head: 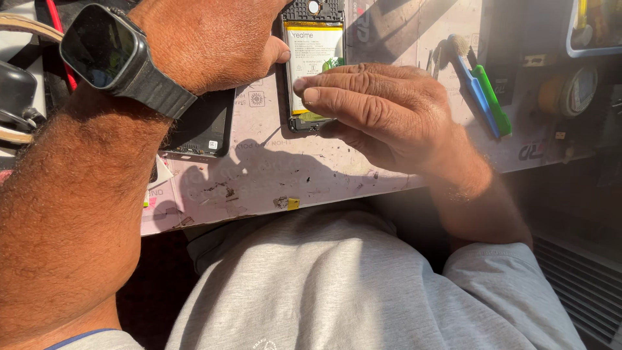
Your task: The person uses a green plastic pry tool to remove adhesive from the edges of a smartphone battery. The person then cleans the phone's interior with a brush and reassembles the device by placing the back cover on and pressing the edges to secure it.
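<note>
Opened black smartphone (313, 65) with its back cover off and a white, yellow-edged rectangular battery (315, 55) exposed, lying flat on the pale, scuffed desk (311, 172) near its far edge. Head view: the left hand (207, 39), with a dark square wristwatch (107, 48) on its wrist, rests against the phone's left side, thumb tip touching the battery's upper left edge; the fingers curl down onto the desk, bracing rather than gripping. The right hand (376, 107) lies across the phone's lower right portion, fingers extended and pressed together, fingertips resting on the battery's lower half; it steadies the phone without closing around it. The step in hand appears to be seating or loosening the battery in its frame; any further move would call for even fingertip pressure and a firm hold on the frame. A detached black back cover (204, 126) lies just left of the phone, partly under the left wrist. A blue brush-tipped tool (473, 84) and a green plastic pry tool (492, 97) lie side by side right of the right hand.
</note>
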